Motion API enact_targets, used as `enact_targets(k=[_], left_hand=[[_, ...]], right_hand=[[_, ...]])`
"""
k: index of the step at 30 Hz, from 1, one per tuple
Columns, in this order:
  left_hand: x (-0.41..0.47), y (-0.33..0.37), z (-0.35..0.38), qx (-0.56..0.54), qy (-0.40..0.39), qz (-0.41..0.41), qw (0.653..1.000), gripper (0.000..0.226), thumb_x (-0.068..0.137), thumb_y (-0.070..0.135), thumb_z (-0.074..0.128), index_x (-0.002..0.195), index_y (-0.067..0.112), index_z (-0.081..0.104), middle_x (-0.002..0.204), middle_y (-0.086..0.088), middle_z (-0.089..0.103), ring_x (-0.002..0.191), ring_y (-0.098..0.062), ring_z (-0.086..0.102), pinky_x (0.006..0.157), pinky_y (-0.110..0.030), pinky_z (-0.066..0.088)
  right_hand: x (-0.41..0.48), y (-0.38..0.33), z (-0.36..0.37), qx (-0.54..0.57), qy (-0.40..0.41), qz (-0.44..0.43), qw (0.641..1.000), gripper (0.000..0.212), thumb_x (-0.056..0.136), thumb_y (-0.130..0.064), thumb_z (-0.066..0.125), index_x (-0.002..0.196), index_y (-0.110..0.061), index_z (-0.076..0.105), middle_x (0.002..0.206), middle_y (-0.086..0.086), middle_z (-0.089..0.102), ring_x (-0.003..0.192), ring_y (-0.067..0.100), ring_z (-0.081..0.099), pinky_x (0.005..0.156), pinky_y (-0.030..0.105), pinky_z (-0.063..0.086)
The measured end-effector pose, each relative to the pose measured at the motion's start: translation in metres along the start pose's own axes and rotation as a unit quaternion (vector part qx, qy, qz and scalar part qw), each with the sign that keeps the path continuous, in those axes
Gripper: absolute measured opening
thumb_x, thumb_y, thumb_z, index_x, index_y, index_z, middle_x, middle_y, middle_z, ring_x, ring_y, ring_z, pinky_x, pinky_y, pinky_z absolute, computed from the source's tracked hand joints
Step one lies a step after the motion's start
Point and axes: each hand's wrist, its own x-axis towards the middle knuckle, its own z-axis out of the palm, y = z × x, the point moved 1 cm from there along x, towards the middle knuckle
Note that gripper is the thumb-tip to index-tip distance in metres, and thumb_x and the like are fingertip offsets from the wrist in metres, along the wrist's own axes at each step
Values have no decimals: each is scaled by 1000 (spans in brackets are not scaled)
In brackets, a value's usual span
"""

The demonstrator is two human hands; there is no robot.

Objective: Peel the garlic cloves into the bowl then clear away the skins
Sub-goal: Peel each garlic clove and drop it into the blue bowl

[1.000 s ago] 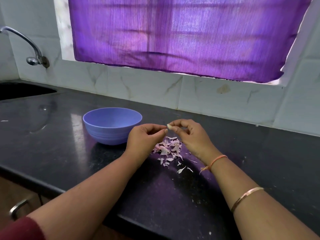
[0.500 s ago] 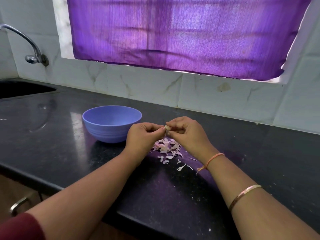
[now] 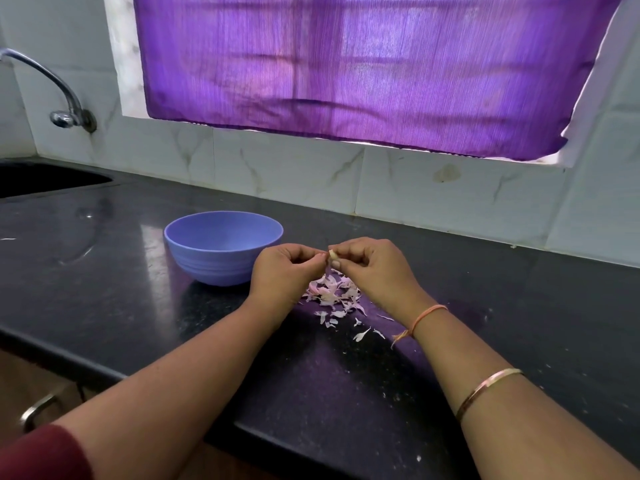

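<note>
**Two hands on one clove, above the heap of skins**

The person stands at the black counter (image 3: 104, 299), both forearms stretched forward. The right hand (image 3: 375, 271) holds a small pale garlic clove (image 3: 333, 254). Its fingers (image 3: 348, 264) are curled in and pinch the clove between thumb and forefinger. The left hand (image 3: 284, 271) comes against it from the other side. Its fingers (image 3: 310, 258) are also curled, and the tips are closed together at the left end of the clove. The two hands almost touch there.

The clove is in the air, right above a loose heap of pinkish skins (image 3: 332, 292) that lies on the counter between the wrists. Some smaller flakes are scattered nearer to the person.

The blue bowl (image 3: 207, 258) stands upright on the counter, just beside the left hand. Its bottom I cannot see from here.

A purple curtain (image 3: 363, 71) hangs behind. A tap (image 3: 65, 102) is at the far left, over a dark sink (image 3: 41, 176).
</note>
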Motion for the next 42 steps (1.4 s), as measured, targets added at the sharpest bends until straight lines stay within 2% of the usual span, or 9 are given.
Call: enact_targets(k=[2,5,15,22,29,32,36,38,42], left_hand=[[1,-1,0,-27,-2,-7,1000,19,83,9,66,68,19,69,73,-11,70,69,-18,60,81,-41,54],[1,-2,1,-52,-19,-17,998,17,84,10,67,69,17,71,77,-17,71,70,-16,61,81,-36,54],[4,-6,1,-84,-32,-41,995,10,83,11,68,75,13,72,80,-16,72,79,-21,67,79,-27,56],[3,-5,1,-75,-38,-38,996,10,84,9,66,76,10,72,79,-15,72,74,-16,66,70,-19,56],[3,-4,1,-55,-20,-33,998,10,83,8,67,74,9,71,80,-18,72,78,-24,67,80,-31,56],[3,-5,1,-41,-9,-31,999,13,83,8,67,70,10,70,79,-18,71,76,-23,66,83,-38,55],[5,-7,1,-22,10,-42,999,17,82,10,68,66,14,70,75,-16,71,73,-24,62,84,-47,53],[6,-8,1,-15,14,-46,999,18,82,10,68,65,15,69,72,-12,71,72,-23,63,84,-47,53],[7,-9,2,2,20,-52,998,21,82,9,67,62,16,68,69,-8,71,71,-20,65,84,-43,56]], right_hand=[[0,0,0,-2,6,-4,1000,25,82,-8,68,106,-6,70,105,7,69,88,10,62,85,20,50],[0,1,-3,-22,11,-15,1000,23,82,-5,67,105,-5,70,106,5,67,88,8,60,82,13,47],[0,-2,-2,-48,15,-36,998,22,81,-2,67,102,-4,71,106,8,64,91,17,64,86,24,52],[0,-1,-2,-65,13,-41,997,21,81,-3,68,101,-4,71,106,8,64,91,17,64,86,22,51],[-1,-3,-2,-50,1,-28,998,15,80,-7,70,94,-7,74,95,6,71,83,13,65,81,26,54],[0,-1,-1,-7,-5,11,1000,17,78,-6,72,95,-8,74,88,7,73,79,14,68,80,29,56],[0,-2,-3,87,7,54,995,21,78,-3,71,99,-3,71,94,11,72,85,18,68,84,28,54],[-1,-2,-4,125,6,63,990,20,79,0,69,99,-1,71,95,12,71,86,21,68,84,29,55],[-1,-5,-6,266,25,95,959,9,86,0,61,89,-2,68,85,15,68,70,17,63,72,22,57]])
